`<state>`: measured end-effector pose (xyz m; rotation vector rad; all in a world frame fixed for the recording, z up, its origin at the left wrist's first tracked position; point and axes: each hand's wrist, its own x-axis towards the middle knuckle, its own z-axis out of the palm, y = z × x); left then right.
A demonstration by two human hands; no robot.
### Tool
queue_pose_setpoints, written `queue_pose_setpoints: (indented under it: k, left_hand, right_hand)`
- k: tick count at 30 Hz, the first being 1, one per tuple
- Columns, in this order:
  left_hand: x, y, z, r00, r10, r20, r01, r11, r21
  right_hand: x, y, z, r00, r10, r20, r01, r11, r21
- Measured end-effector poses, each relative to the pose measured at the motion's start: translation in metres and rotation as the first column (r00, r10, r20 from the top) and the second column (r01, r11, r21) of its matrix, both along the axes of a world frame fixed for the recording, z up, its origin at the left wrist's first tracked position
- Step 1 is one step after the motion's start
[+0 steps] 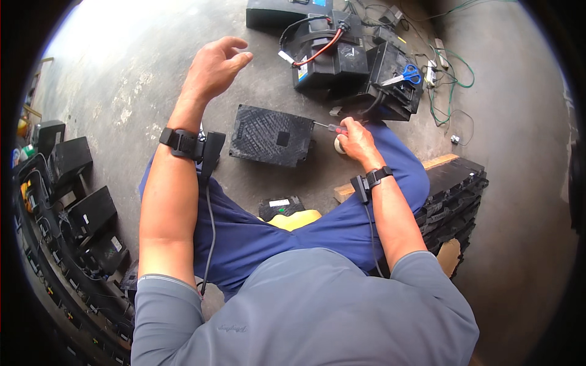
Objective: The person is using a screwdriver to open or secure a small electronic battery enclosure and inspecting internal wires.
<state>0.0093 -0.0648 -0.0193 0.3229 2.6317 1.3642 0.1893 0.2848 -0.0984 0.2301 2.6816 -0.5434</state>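
A black rectangular box (271, 135) with a ribbed, textured face lies on the concrete floor in front of me. My right hand (357, 144) is closed around the handle of a screwdriver (334, 128), red and grey, its thin shaft pointing left. The tip meets or nearly meets the box's right edge, near the far corner. A pale round object (338, 145) shows partly beneath that hand. Beyond the box's far left corner, my left hand (217, 66) is raised with thumb and fingers apart, holding nothing.
Black battery-like cases (332, 58) with red and black leads stand at the far right; blue-handled scissors (410, 75) rest on one. Green cable (470, 73) and power strips lie beyond. Stacked black panels (455, 183) are at my right, more black boxes (91, 210) at my left.
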Motion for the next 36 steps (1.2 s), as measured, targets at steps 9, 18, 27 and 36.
queue_pose_setpoints:
  k: [9,18,27,36]
  left_hand:
    - [0.001,-0.001,-0.009,1.0,-0.013,-0.02,0.012,0.999,-0.052]
    - [0.0,0.0,-0.001,0.999,-0.037,-0.015,0.035,0.996,-0.079]
    - [0.004,0.003,-0.004,0.999,-0.041,-0.024,0.039,0.996,-0.081]
    - [0.004,0.01,-0.002,0.996,-0.034,-0.077,0.025,0.992,-0.122]
  right_hand:
    - [-0.015,-0.037,-0.032,0.969,0.178,-0.172,-0.205,0.966,-0.157]
    - [-0.033,-0.038,-0.039,0.979,0.202,-0.039,-0.201,0.979,0.047]
    - [-0.038,-0.048,-0.022,0.965,0.229,0.125,-0.24,0.967,0.084]
    - [-0.043,-0.048,-0.009,0.949,0.242,0.201,-0.268,0.957,0.113]
